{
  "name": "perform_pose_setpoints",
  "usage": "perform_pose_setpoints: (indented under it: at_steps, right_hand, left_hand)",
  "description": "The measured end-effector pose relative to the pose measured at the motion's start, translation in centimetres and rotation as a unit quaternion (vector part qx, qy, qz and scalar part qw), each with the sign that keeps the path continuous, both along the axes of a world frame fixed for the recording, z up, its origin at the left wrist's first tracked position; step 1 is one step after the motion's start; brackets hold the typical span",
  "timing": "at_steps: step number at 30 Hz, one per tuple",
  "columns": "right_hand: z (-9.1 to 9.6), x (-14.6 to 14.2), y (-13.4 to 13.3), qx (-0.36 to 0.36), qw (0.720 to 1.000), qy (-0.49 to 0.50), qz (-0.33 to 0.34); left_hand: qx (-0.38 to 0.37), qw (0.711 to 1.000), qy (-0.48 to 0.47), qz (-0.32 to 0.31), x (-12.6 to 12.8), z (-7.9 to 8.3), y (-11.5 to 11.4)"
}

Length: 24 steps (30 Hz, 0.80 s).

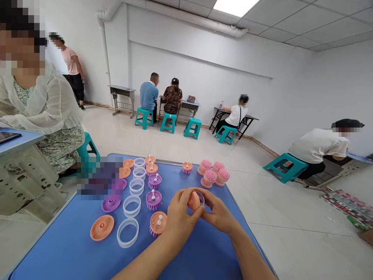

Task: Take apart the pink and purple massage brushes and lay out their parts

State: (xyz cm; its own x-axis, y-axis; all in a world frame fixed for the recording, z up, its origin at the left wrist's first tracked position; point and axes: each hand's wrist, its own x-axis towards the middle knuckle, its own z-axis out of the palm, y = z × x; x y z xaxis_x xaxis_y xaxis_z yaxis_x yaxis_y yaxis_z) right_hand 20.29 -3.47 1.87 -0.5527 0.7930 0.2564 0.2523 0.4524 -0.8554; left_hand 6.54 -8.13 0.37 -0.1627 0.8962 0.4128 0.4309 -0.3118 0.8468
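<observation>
Above the blue table (204, 249), my left hand (182, 212) is closed around an orange round cap (193, 201). Pressed against its right side is a translucent ring (201, 197), gripped by my right hand (219, 212). The fingers of both hands nearly meet, hiding part of both pieces. Left of my hands stands a column of bristled brush heads with white stems, including an orange one (159, 221) partly behind my left wrist and a purple one (153, 198). Farther left are several translucent rings (132, 206) and a column of orange and purple caps (101, 227).
Several pink brushes (210, 177) stand bristles up near the far right table edge. One orange brush head (187, 167) sits at the far edge. A person (55, 101) sits at a neighbouring desk on the left. Others sit on green stools (285, 167) around the room.
</observation>
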Motion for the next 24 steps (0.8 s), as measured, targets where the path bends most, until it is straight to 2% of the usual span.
perform_pose_setpoints:
  at_steps: [3, 5, 9, 11, 15, 18, 22, 24]
  right_hand:
    - [-0.5, -0.1, 0.0, 0.032, 0.999, 0.0, -0.015]
    - [-0.7, -0.1, 0.0, 0.028, 0.999, 0.02, -0.021]
    - [-0.6, -0.1, 0.1, -0.025, 0.995, 0.081, -0.058]
    - [-0.6, -0.3, 0.2, -0.053, 0.989, 0.107, -0.09]
    - [-1.2, -1.4, 0.2, -0.094, 0.982, 0.116, -0.117]
    - [-1.9, -2.8, 0.3, -0.086, 0.985, 0.058, -0.138]
    - [-1.9, -4.8, 1.2, -0.002, 0.981, -0.086, -0.173]
    - [-1.6, -5.8, 2.2, 0.037, 0.976, -0.125, -0.175]
  left_hand:
    - [0.044, 0.998, 0.041, 0.006, 0.0, 0.0, -0.1]
    - [0.096, 0.993, 0.068, 0.014, 0.0, -0.2, -0.2]
    - [0.24, 0.962, 0.13, 0.034, 0.1, -0.1, -0.6]
    - [0.3, 0.941, 0.154, 0.022, 0.2, 0.0, -0.9]
    - [0.365, 0.916, 0.166, -0.01, 0.5, 0.4, -1.5]
    - [0.381, 0.91, 0.16, -0.025, 0.7, 0.6, -1.8]
    - [0.401, 0.904, 0.142, -0.037, 0.7, 0.8, -2.0]
    - [0.403, 0.905, 0.132, -0.03, 0.7, 0.8, -2.2]
